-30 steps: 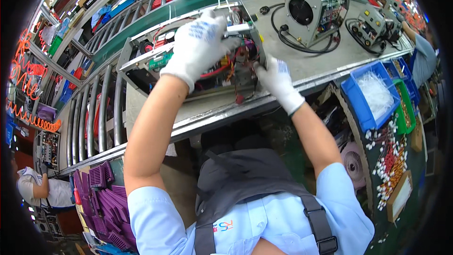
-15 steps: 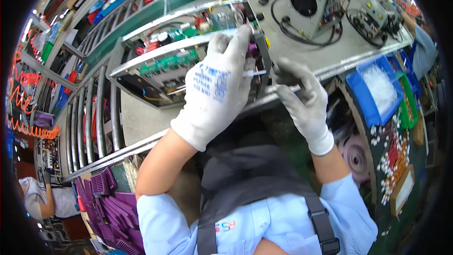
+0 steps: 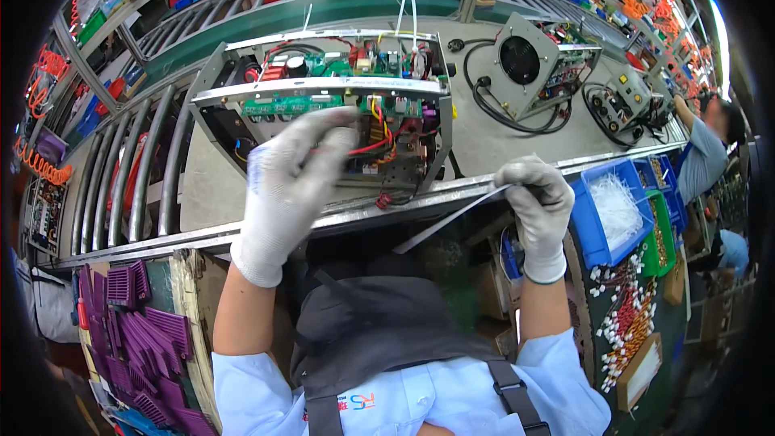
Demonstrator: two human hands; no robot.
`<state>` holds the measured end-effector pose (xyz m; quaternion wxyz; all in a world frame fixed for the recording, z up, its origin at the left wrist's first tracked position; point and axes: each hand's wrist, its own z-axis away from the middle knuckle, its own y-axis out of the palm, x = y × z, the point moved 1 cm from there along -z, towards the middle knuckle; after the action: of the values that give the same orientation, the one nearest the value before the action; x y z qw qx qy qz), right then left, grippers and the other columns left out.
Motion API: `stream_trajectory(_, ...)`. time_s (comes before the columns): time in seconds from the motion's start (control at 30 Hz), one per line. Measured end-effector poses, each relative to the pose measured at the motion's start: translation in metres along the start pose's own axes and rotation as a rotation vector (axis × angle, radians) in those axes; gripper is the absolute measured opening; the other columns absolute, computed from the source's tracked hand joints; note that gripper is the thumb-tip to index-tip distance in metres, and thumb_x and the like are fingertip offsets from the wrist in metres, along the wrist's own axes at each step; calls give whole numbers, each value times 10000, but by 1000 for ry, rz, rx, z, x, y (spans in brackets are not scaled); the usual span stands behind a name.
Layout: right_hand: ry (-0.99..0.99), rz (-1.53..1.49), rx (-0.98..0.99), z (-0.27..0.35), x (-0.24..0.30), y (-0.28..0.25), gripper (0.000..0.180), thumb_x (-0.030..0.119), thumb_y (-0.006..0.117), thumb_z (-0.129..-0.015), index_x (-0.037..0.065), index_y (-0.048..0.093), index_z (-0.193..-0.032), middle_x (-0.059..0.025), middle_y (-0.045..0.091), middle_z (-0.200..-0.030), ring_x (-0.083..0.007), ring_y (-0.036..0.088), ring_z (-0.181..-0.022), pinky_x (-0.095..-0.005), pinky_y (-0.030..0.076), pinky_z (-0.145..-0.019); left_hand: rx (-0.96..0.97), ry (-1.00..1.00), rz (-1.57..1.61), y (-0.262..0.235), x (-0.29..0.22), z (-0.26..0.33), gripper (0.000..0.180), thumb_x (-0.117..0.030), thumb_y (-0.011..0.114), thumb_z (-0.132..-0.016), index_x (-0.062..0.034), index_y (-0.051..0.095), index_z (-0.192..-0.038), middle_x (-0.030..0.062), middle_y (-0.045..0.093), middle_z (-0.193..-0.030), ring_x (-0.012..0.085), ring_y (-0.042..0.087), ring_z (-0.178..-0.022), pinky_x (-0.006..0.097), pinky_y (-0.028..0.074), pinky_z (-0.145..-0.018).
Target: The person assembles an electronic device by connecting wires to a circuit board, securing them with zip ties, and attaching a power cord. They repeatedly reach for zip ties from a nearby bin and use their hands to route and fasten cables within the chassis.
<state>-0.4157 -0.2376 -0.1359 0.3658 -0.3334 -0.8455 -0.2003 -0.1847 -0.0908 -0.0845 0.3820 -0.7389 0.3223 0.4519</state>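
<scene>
My right hand (image 3: 537, 206), in a white glove, pinches the end of a white cable tie (image 3: 442, 226) in front of the bench edge. The tie slants down to the left from the fingertips. My gloved left hand (image 3: 292, 186) is raised at the front of an open metal chassis (image 3: 211, 95), its fingers smeared by motion. Close to its fingertips are red and yellow wires (image 3: 383, 131); whether it touches them I cannot tell. Green circuit boards (image 3: 300, 103) sit inside the chassis. A red connector (image 3: 384, 200) hangs at the front. White cable ties (image 3: 413, 12) stick up behind.
A grey unit with a fan (image 3: 519, 60) and a black cable stands right of the chassis, with another unit (image 3: 626, 101) beyond. Rollers (image 3: 145, 169) lie to the left. Purple plastic parts (image 3: 149, 339) are at lower left. A blue bin (image 3: 593, 250) of white ties stands right.
My left hand has moved left and down from the chassis's right end. My right hand has shifted slightly right and down, with the tie in its fingers. The red and yellow wires are now uncovered.
</scene>
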Motion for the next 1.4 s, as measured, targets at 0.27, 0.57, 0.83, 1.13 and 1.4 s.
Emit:
stream_trajectory(0.27, -168, 477, 245, -26, 9, 31, 249, -57, 674, -810, 1, 670, -1052, -95, 684, -947, -192, 659, -835, -294, 518, -738, 467, -270, 357, 32, 25, 6, 217, -138, 640, -904, 21, 655, -1051, 53, 672, -793, 92, 618, -728, 231, 487, -694)
stream_trajectory(0.57, -32, 1027, 486, -143, -14, 37, 232, 192, 597, -873, 31, 678, -1019, -175, 661, -930, -310, 655, -896, -368, 491, -803, -16, -338, 718, 82, 24, -28, 251, -149, 581, -945, 27, 600, -1123, 53, 663, -726, 6, 460, -465, 148, 328, -419)
stream_trajectory(0.83, 127, 964, 571, -160, -22, 44, 244, 213, 625, -868, 10, 670, -995, -171, 671, -909, -291, 669, -866, -365, 503, -769, -236, -124, 495, 101, 46, -41, 240, -118, 595, -938, 52, 584, -1107, 106, 698, -866, 96, 633, -700, 214, 498, -679)
stream_trajectory(1.13, -90, 740, 451, -108, -6, 42, 138, 72, 665, -853, 24, 649, -981, -119, 665, -863, -207, 652, -754, -300, 507, -690, -85, 68, 467, 64, 46, -43, 193, -89, 620, -909, 16, 619, -1071, 80, 674, -936, 114, 617, -801, 261, 499, -723)
stream_trajectory(1.4, 513, 240, 271, -114, 4, 41, 138, 56, 672, -871, 17, 661, -1004, 9, 658, -832, -45, 599, -751, -210, 490, -672, -123, 106, 191, 61, 34, -41, 146, -110, 630, -903, 14, 673, -966, 59, 666, -766, 60, 592, -670, 243, 492, -624)
